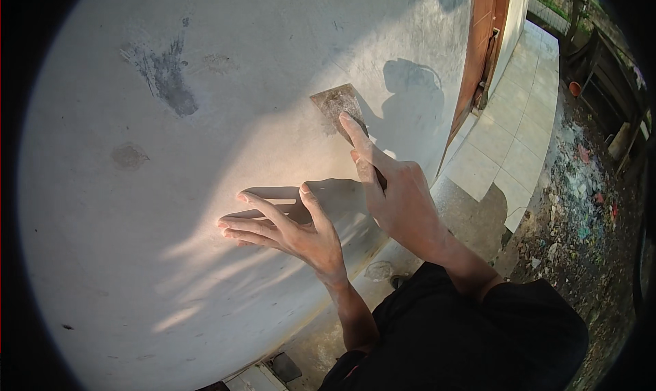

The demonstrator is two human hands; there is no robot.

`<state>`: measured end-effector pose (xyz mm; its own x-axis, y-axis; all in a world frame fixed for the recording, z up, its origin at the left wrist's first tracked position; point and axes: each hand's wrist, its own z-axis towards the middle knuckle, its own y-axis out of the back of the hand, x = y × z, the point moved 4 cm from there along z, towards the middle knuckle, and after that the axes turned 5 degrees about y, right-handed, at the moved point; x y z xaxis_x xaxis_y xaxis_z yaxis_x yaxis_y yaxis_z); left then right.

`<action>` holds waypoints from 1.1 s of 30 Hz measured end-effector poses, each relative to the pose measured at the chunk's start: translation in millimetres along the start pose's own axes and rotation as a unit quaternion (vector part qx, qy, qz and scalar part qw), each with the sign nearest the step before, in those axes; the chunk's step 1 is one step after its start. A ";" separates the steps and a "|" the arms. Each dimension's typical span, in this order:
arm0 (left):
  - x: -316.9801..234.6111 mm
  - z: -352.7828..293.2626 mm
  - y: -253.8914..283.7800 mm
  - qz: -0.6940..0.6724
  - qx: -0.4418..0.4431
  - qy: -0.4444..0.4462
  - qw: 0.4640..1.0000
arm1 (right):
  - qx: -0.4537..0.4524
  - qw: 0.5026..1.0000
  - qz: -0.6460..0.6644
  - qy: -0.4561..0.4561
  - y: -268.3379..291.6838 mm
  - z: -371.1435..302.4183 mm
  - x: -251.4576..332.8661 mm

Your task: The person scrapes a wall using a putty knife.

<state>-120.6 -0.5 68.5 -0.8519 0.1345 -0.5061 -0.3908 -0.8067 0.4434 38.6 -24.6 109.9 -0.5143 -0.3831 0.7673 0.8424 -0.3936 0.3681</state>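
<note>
Grey-brown metal, dulled with pale dust, forms the scraper (335,104), of which one is counted. Its flat blade lies against or just beside the wall (89,213), upper middle of the view; full contact cannot be confirmed. Two hands are counted, both dusty. Right hand (404,196): fingers closed around the mostly hidden handle, forefinger laid straight along the blade. Left hand (301,237): fingers spread, nothing held, tips apparently resting on the wall. Assessed handling: light, thin and stiff, not fragile, possibly slippery where dust coats it; proper hold is at the handle, one finger on the flat for steadying, clear of the front edge. Further count: one large dark smear (167,77) and two fainter blotches (130,157) on the wall; one brown door (482,22); one small orange pot-like item (575,88), far right. Rubble (581,193) on the ground is too scattered to count.
</note>
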 end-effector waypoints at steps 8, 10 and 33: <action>0.1 -2.8 1.0 -0.006 0.007 -0.001 1.000 | 0.027 0.998 -0.065 -0.004 14.3 13.0 7.3; 2.7 -1.9 -0.4 -0.003 0.006 0.005 1.000 | 0.048 0.996 -0.072 -0.003 14.6 6.1 5.5; 2.4 -2.3 -0.8 0.022 -0.010 0.011 1.000 | 0.028 0.991 -0.121 0.053 36.1 36.1 8.9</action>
<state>-121.6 -0.8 65.3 -0.8599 0.0868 -0.5030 -0.3465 -0.8229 0.4503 70.2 -12.0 148.9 -0.7137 -0.3697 0.5950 0.6985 -0.4393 0.5649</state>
